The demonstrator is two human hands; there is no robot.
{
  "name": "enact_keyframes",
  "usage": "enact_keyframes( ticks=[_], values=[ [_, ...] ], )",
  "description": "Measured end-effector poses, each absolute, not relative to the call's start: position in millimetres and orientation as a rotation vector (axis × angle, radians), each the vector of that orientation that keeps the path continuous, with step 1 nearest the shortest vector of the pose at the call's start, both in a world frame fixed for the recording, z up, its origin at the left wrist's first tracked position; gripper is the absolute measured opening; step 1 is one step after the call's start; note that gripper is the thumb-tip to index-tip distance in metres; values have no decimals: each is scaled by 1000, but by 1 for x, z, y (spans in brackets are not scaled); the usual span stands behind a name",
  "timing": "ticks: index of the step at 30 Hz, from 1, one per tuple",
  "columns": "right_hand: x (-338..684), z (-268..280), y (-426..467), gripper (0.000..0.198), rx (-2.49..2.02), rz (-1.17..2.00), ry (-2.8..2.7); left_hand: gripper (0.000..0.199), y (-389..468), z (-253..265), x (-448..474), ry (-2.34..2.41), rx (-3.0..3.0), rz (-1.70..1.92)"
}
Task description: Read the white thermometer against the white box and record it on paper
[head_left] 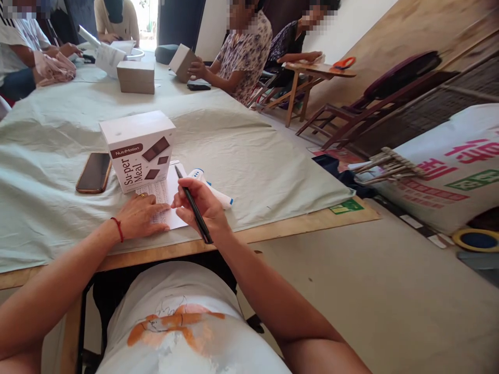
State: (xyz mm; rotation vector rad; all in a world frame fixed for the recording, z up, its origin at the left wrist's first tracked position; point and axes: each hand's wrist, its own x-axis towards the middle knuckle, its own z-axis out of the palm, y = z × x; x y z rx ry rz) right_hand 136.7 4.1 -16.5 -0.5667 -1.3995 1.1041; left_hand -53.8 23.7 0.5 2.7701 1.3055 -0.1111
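My right hand [206, 205] grips a black pen [196, 212], its tip pointing away from me above a sheet of paper [174, 192]. Small printed or written characters cover the paper's left part. On that part my left hand [142, 215] lies flat, fingers spread. Just behind it stands a white carton [136, 132] marked "NutriMotion Su-per Meal", upright at the paper's far left. A phone [93, 172] with a dark screen rests left of the carton. Partly hidden behind my right hand is a white item with blue parts [220, 195]; its kind is unclear.
A pale cloth [249, 156] covers the wooden table. Farther back stands another carton [136, 78], and a co-worker's hand [198, 69] holds a box [182, 63]. Other people sit around. To the right are a folding chair [374, 98], a small table [312, 70] and a large printed sack [452, 166].
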Motion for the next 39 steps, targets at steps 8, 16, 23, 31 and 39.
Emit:
enact_keyframes(
  ticks=[8, 16, 23, 31, 39],
  values=[
    [125, -31, 17, 37, -830, 1216, -1127, 72, 29, -5, -52, 1377, 2714, -43],
    [150, -50, 15, 16, -1212, 990, -1315, 69, 36, -11, -61, 1256, 2721, 59],
    [142, -48, 13, 9, -1209, 869, -1566, 58, 39, -8, -65, 1207, 2701, 37],
    [142, -50, 13, 6, -1271, 831, -1625, 58, 38, -9, -64, 1223, 2670, 45],
    [140, -49, 11, 6, -1256, 839, -1630, 56, 38, -10, -65, 1211, 2669, 79]
  ],
)
